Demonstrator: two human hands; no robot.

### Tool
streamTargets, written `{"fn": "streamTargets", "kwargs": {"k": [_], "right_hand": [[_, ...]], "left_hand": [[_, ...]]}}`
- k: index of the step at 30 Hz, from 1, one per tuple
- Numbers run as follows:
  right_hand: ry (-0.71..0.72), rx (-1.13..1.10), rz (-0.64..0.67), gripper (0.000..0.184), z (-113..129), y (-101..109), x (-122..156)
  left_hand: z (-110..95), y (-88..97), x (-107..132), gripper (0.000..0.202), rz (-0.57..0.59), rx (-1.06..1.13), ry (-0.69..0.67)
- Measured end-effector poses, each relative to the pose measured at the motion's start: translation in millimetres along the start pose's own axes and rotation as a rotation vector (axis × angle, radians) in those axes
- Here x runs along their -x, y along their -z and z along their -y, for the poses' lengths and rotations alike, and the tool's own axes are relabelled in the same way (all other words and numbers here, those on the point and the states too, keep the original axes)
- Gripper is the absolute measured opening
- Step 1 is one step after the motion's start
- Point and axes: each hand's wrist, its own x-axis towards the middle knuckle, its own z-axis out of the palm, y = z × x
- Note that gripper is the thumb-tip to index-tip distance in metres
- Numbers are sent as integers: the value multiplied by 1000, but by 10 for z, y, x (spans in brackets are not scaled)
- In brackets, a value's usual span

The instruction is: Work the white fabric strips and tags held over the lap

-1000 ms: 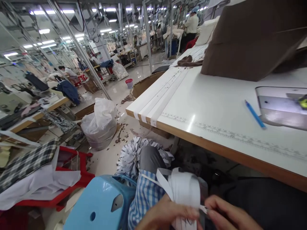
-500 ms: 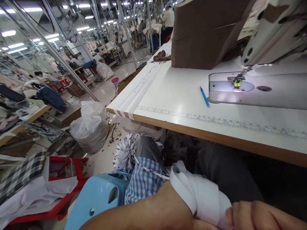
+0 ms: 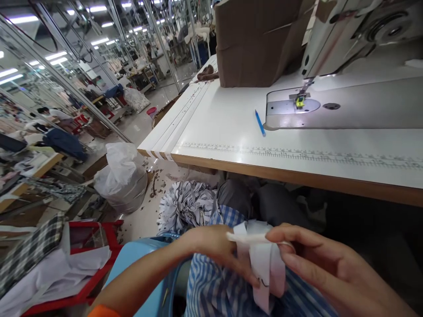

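- The white table [image 3: 231, 127] fills the right half of the view, its wooden front edge running just above the person's lap, so the hands work below and in front of that edge, not on the top.
- A sewing machine [image 3: 346, 57] stands at the far right of the table, its lit needle over the metal plate, placed where a seated person can feed work straight in.
- A brown box [image 3: 257, 39] sits at the table's far edge, behind the machine's plate and out of the sewing path.
- A white plastic sack [image 3: 120, 176] stands on the floor off the table's front left corner, within reach for scraps.
- A blue stool [image 3: 139, 264] sits at the person's left side, low beside the knee.
- A heap of striped strips [image 3: 185, 207] lies on the floor under the table's front edge, near the knees.
- The left hand [image 3: 211, 246] is closed around a bundle of white tape [image 3: 264, 264], gripping it over the lap, on blue checked cloth.
- The right hand [image 3: 317, 268] pinches a loose end of the same tape between thumb and forefinger, drawn level away from the bundle.
- A measuring scale [image 3: 297, 154] is printed along the table's front edge, handy for measuring lengths.
- A blue pen [image 3: 259, 123] lies on the table just left of the machine's plate.
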Motion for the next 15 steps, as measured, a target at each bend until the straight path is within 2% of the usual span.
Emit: {"fn": "streamTargets", "kwargs": {"k": [3,5,7,10,13,15], "right_hand": [[71,-51,-85,29,18,5,-14],[89,-109,-93,24,45,-9,-24],[105,-150,-76,23,57,-29,-38],[139,-116,-89,28,27,-65,-66],[162,-15,-100,26,-14,-109,-106],[195,52,-87,24,-9,-147,-141]], "left_hand": [[212,65,-107,23,184,97,45],[335,29,-142,33,224,134,97],[390,-56,-141,36,215,127,142],[316,-194,-91,32,111,29,177],[149,-249,-25,23,-119,-168,175],[62,-217,15,18,-246,-304,186]]}}
